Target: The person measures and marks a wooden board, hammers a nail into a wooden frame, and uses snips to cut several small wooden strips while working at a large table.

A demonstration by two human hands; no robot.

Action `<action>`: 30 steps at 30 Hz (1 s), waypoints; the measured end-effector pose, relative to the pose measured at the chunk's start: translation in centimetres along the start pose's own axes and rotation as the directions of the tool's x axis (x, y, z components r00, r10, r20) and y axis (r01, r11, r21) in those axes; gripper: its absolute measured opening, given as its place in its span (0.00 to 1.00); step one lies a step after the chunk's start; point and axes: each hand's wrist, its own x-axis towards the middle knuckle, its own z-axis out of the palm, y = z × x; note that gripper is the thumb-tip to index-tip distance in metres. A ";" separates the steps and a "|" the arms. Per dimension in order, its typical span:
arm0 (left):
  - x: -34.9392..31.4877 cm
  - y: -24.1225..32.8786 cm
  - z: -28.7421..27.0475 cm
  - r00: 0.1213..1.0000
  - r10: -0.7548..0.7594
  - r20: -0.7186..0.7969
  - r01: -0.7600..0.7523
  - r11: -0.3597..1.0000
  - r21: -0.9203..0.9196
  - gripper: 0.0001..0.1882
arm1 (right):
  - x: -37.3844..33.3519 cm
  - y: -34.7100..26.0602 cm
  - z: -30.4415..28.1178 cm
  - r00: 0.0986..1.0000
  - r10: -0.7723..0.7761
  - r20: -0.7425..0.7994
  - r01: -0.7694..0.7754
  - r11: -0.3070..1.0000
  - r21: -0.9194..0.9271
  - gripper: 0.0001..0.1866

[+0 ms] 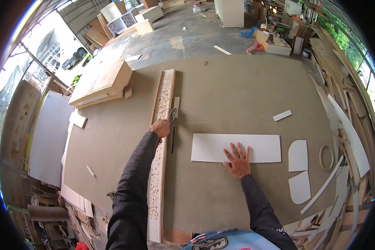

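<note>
My right hand (238, 163) lies flat with its fingers spread on a white rectangular board (206, 148), near the board's front edge. My left hand (160, 128) is closed over a long, narrow wooden piece (164, 93) with raised edges and a face full of small marks or holes. From that fist a grey metal hand tool (172, 115) sticks out; its exact kind cannot be made out. Beside the tool lies a short pale strip (177, 103). A thin dark object (173, 143) rests along the narrow piece's right side.
The brown work table (246, 96) carries a wooden box (102, 83) at the far left. At the right are two white panels with rounded corners (298, 155), a ring (326, 157) and a small white strip (282, 116). Offcuts (337, 208) crowd the right edge.
</note>
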 end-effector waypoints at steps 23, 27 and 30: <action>7.3 2.5 -1.9 0.994 0.067 0.090 -0.048 0.978 -0.204 0.30 | -0.1 0.3 -0.3 1.000 0.022 0.008 -0.022 0.998 0.058 0.32; 3.2 6.2 -1.5 0.976 0.208 0.070 -0.166 0.908 -0.386 0.34 | -0.5 0.4 -0.7 0.999 0.043 0.014 -0.044 0.997 0.065 0.32; -0.4 6.3 -1.5 0.968 0.240 0.070 -0.195 0.899 -0.392 0.32 | -0.5 0.8 -0.9 0.999 0.037 -0.004 -0.036 0.995 0.090 0.33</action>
